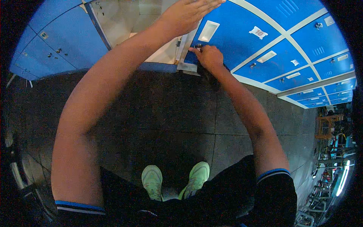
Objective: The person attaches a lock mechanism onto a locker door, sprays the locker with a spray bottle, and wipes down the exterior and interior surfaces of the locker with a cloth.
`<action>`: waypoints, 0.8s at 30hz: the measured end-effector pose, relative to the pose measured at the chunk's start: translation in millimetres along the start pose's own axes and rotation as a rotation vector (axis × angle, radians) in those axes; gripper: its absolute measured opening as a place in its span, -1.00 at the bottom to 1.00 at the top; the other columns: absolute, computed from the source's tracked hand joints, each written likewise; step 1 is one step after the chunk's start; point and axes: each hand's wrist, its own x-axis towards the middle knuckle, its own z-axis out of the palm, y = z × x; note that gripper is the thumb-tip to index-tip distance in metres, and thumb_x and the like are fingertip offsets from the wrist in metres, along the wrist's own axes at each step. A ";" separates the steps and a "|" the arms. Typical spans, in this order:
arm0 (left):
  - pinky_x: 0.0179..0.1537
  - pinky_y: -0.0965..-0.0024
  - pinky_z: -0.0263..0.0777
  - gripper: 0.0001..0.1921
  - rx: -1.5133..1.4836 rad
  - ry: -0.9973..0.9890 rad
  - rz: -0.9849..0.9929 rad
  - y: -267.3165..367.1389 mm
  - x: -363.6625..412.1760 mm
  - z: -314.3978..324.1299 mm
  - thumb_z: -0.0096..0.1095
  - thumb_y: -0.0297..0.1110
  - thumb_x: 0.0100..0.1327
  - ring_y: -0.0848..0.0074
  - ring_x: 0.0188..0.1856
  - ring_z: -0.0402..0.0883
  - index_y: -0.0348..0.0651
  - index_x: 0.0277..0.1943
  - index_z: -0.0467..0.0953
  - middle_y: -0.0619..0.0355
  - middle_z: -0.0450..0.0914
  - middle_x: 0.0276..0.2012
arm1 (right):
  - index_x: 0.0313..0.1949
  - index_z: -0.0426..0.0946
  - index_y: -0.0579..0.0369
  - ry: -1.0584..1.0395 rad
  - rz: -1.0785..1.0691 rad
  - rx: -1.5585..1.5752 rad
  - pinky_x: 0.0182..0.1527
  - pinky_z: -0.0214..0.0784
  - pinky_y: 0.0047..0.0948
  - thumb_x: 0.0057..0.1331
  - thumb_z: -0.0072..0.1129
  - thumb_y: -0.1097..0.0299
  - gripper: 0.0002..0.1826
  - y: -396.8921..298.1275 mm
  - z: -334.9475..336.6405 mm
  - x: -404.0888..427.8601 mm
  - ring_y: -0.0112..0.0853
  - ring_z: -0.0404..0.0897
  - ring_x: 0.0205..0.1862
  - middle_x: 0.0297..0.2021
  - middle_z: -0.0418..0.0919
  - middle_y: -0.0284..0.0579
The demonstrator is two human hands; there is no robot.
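A blue metal locker door [235, 31] with a recessed white handle [209, 31] and a number tag stands before me at the top. My left hand [192, 12] reaches across to the upper edge of that door, fingers extended and palm against or close to it. Lower down, my right hand [211, 56] is at the door's small lock [198, 46], thumb pointing left and fingers curled. Whether a key is between those fingers cannot be told. Left of the door is an uncovered pale locker compartment [161, 52], partly hidden behind my left forearm.
More blue lockers [272, 61] run off to the right, and others [71, 37] stand at the left. Dark floor tiles [170, 113] lie below, with my light green shoes [152, 180] on them. Gym equipment [320, 193] is at the far right.
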 end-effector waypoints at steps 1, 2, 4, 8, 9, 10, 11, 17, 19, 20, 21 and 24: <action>0.49 0.04 -0.49 -0.37 0.000 0.005 0.000 -0.8 -0.1 0.0 -0.13 -0.33 0.31 0.27 0.56 -0.28 -0.34 0.43 0.08 0.02 -0.09 0.52 | -0.35 0.70 0.12 -0.017 0.004 -0.008 -0.25 0.54 -0.02 0.17 0.05 -0.43 -0.26 0.0 -0.6 2.5 0.04 0.68 -0.31 -0.42 0.65 0.20; 0.49 0.04 -0.49 -0.36 0.001 0.011 -0.001 -1.4 -0.1 -0.1 -0.13 -0.32 0.31 0.27 0.56 -0.28 -0.34 0.43 0.08 0.02 -0.09 0.52 | -0.36 0.69 0.15 -0.033 0.009 -0.016 -0.26 0.54 -0.02 0.18 0.03 -0.43 -0.24 0.2 -0.9 3.7 0.04 0.68 -0.32 -0.43 0.65 0.20; 0.49 0.04 -0.49 -0.36 -0.012 0.016 0.003 -1.1 -2.1 1.7 -0.13 -0.34 0.30 0.28 0.56 -0.27 -0.34 0.44 0.07 0.02 -0.08 0.51 | -0.38 0.69 0.17 -0.007 -0.001 -0.033 -0.27 0.55 -0.03 0.22 -0.01 -0.43 -0.23 -4.9 -1.7 -1.0 0.03 0.68 -0.33 -0.43 0.65 0.20; 0.49 0.04 -0.50 -0.32 -0.011 0.047 -0.055 2.1 -1.4 8.2 -0.13 -0.38 0.26 0.32 0.56 -0.25 -0.31 0.46 0.00 0.04 -0.09 0.52 | -0.42 0.68 0.19 -0.012 -0.050 -0.100 -0.28 0.56 -0.03 0.34 -0.17 -0.36 -0.22 -11.6 -2.8 -3.5 0.04 0.69 -0.35 -0.45 0.66 0.17; 0.49 0.04 -0.50 -0.32 -0.008 0.045 -0.055 2.7 -0.9 11.0 -0.13 -0.38 0.26 0.32 0.56 -0.25 -0.31 0.46 0.00 0.04 -0.09 0.52 | -0.42 0.68 0.19 -0.012 -0.053 -0.098 -0.28 0.56 -0.03 0.34 -0.17 -0.36 -0.22 -12.8 -2.6 -3.1 0.04 0.69 -0.35 -0.45 0.66 0.17; 0.49 0.03 -0.51 -0.31 -0.035 0.066 -0.066 3.1 -0.9 13.8 -0.14 -0.39 0.26 0.33 0.56 -0.24 -0.28 0.47 -0.01 0.06 -0.09 0.52 | -0.42 0.68 0.18 -0.028 -0.064 -0.137 -0.28 0.56 -0.04 0.37 -0.21 -0.33 -0.23 -14.4 -2.3 -2.6 0.03 0.69 -0.35 -0.45 0.66 0.17; 0.49 0.03 -0.52 -0.30 -0.061 0.087 -0.078 3.5 -1.8 16.6 -0.15 -0.40 0.25 0.34 0.56 -0.24 -0.25 0.47 -0.02 0.08 -0.10 0.52 | -0.43 0.68 0.17 -0.044 -0.077 -0.176 -0.29 0.56 -0.04 0.40 -0.24 -0.29 -0.24 -16.1 -2.0 -2.1 0.03 0.69 -0.35 -0.45 0.66 0.17; 0.49 0.02 -0.55 -0.31 0.004 0.075 -0.058 7.8 5.0 11.8 -0.17 -0.36 0.27 0.34 0.55 -0.23 -0.15 0.49 -0.01 0.10 -0.10 0.52 | -0.67 0.60 0.14 0.161 -0.270 -0.247 -0.52 0.50 -0.11 0.38 -0.14 -0.25 -0.26 7.6 10.2 3.8 -0.03 0.63 -0.59 -0.68 0.57 0.07; 0.49 0.03 -0.55 -0.32 0.026 0.061 -0.057 6.7 -1.3 14.2 -0.16 -0.35 0.28 0.33 0.55 -0.23 -0.15 0.49 -0.01 0.10 -0.10 0.53 | -0.54 0.64 0.13 0.037 -0.284 -0.259 -0.44 0.52 -0.06 0.40 -0.18 -0.24 -0.29 -3.4 -3.5 2.3 -0.02 0.65 -0.51 -0.59 0.61 0.08; 0.49 0.03 -0.55 -0.32 0.045 0.053 -0.059 5.8 -4.5 16.2 -0.16 -0.33 0.28 0.32 0.55 -0.23 -0.16 0.49 0.00 0.10 -0.11 0.53 | -0.40 0.69 0.12 -0.087 -0.296 -0.278 -0.35 0.53 -0.02 0.42 -0.22 -0.22 -0.31 -9.6 -9.8 1.6 0.00 0.68 -0.43 -0.50 0.65 0.10; 0.49 0.03 -0.55 -0.32 0.042 0.060 -0.060 6.6 -2.8 15.9 -0.16 -0.33 0.28 0.32 0.55 -0.23 -0.16 0.49 0.00 0.10 -0.11 0.53 | -0.40 0.69 0.12 -0.086 -0.290 -0.282 -0.35 0.53 -0.02 0.42 -0.22 -0.22 -0.31 -5.9 -11.5 1.3 0.00 0.68 -0.43 -0.50 0.65 0.10; 0.49 0.03 -0.53 -0.33 0.049 0.061 -0.043 8.9 1.3 13.8 -0.17 -0.31 0.30 0.29 0.55 -0.23 -0.17 0.48 0.02 0.10 -0.11 0.53 | -0.40 0.68 0.10 -0.004 -0.295 -0.270 -0.35 0.54 -0.05 0.39 -0.14 -0.21 -0.36 -1.4 -17.3 2.8 -0.02 0.68 -0.44 -0.50 0.66 0.06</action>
